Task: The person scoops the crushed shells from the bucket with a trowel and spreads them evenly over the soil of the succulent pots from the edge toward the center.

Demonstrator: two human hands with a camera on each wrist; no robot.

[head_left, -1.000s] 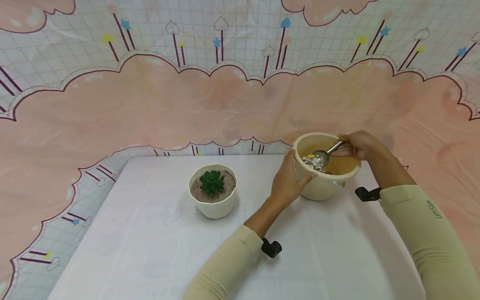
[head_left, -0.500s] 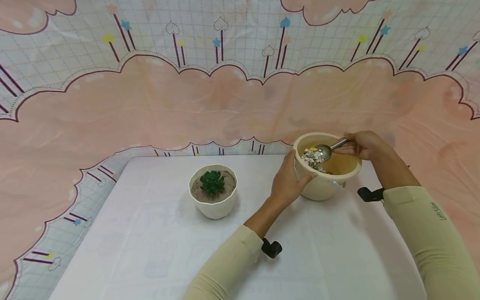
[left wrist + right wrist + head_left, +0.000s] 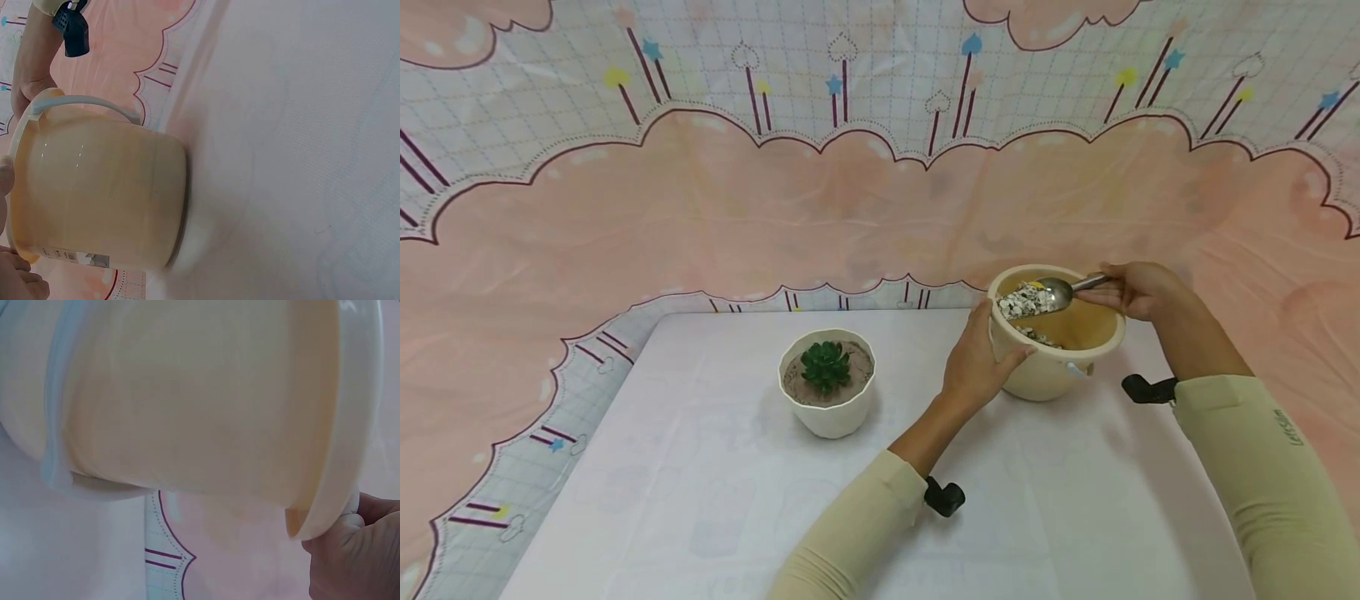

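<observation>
the cream bucket (image 3: 1037, 379) is placed on the white surface (image 3: 715, 517), toward its far right part, and its rim is gripped at the left side by the left hand (image 3: 976, 354). the fingers of that hand are wrapped along the outer wall and the thumb is laid apart from them, across the near side.

a metal scoop (image 3: 1060, 293) is held over the bucket's mouth by the right hand (image 3: 1138, 290); its handle is pinched between thumb and fingers, though some of the fingers are hidden. the scoop is loaded with white and grey bits (image 3: 1027, 302), among which a yellow piece can be seen, and more bits are gathered lower down inside the bucket.

a pale carrying handle (image 3: 94, 99) is hung against the bucket's outside, and a small label (image 3: 95, 260) is stuck on its wall.

to the left, well apart from the bucket, a white pot (image 3: 829, 421) is set upright on the surface, filled with brown soil (image 3: 796, 385) in which a green plant (image 3: 825, 367) is planted. both forearms are covered by beige sleeves (image 3: 857, 525), and the back is filled by a pink patterned cloth (image 3: 820, 208).
</observation>
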